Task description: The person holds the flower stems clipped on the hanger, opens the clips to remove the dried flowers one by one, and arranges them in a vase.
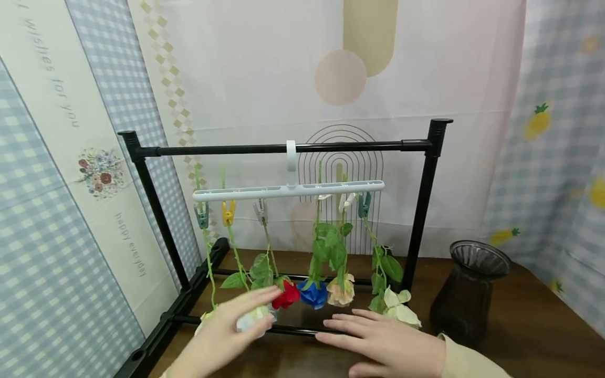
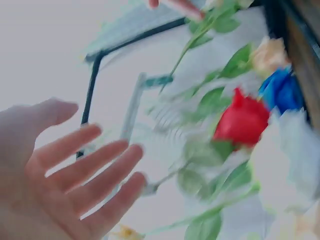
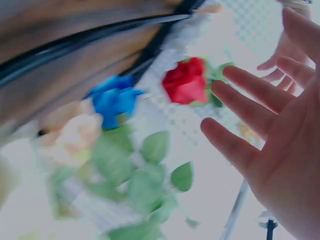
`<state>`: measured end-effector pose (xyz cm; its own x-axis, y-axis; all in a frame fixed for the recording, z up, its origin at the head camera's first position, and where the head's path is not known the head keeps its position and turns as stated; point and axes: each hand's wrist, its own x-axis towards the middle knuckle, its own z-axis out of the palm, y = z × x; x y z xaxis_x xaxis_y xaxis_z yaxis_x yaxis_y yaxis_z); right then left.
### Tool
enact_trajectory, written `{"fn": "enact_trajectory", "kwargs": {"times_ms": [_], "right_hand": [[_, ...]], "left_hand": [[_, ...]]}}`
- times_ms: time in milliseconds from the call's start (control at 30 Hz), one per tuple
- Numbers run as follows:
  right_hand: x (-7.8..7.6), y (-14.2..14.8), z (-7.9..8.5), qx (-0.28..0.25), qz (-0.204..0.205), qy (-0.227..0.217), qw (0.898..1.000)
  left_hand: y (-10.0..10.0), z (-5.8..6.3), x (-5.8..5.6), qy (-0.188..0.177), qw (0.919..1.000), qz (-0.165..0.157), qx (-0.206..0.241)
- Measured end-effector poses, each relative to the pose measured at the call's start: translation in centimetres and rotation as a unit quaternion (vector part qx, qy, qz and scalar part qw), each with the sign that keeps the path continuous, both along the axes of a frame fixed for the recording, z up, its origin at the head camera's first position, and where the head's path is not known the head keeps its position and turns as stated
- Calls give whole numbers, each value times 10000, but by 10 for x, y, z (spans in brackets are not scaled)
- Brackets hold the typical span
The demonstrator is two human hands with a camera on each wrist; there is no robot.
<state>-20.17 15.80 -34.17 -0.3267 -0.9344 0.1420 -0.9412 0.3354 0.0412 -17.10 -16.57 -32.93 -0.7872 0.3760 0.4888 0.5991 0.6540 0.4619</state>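
Several artificial flowers hang upside down by clothespins from a pale hanger (image 1: 283,193) in the head view. Among them are a red rose (image 1: 286,295), a blue rose (image 1: 313,295), a peach rose (image 1: 341,292) and a white flower (image 1: 402,311). My left hand (image 1: 231,331) is in front of the left flowers, fingers extended, partly hiding a whitish bloom (image 1: 250,319). Below the peach rose, my right hand (image 1: 383,338) spreads its fingers, holding nothing. Both wrist views show the palms bare, beside the red rose (image 2: 242,120) and the blue rose (image 3: 114,102).
A black rack (image 1: 227,149) carries the hanger by its hook. To the right, a dark glass vase (image 1: 460,299) stands on the brown table (image 1: 534,325). Patterned cloths hang behind and at both sides. The clothespins include a yellow one (image 1: 229,212) and a grey one (image 1: 261,211).
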Motion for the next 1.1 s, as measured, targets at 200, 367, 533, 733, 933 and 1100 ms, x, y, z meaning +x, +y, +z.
{"fn": "enact_trajectory", "kwargs": {"times_ms": [200,367,533,733,933,1100], "right_hand": [[-5,-38,18,-535,447,389,9968],[-24,-78,36,-860,519,838,9914],[-43,-122,50,-1069,257,551,9924],[-50,-194,60,-2005,-783,-665,9743],[-60,-243,76,-2784,-1656,-345,9455],[-72,-267,89,-2810,-2530,-77,9257]], "left_hand": [[-28,20,-15,1101,9749,1178,1536],[-48,22,-41,694,9414,1818,2756],[-61,11,-61,29,9245,1989,3251],[-79,11,-70,-1077,9149,2125,3258],[-80,11,-77,-1555,8840,1927,3966],[-74,12,-79,-1384,8729,1966,4246]]}}
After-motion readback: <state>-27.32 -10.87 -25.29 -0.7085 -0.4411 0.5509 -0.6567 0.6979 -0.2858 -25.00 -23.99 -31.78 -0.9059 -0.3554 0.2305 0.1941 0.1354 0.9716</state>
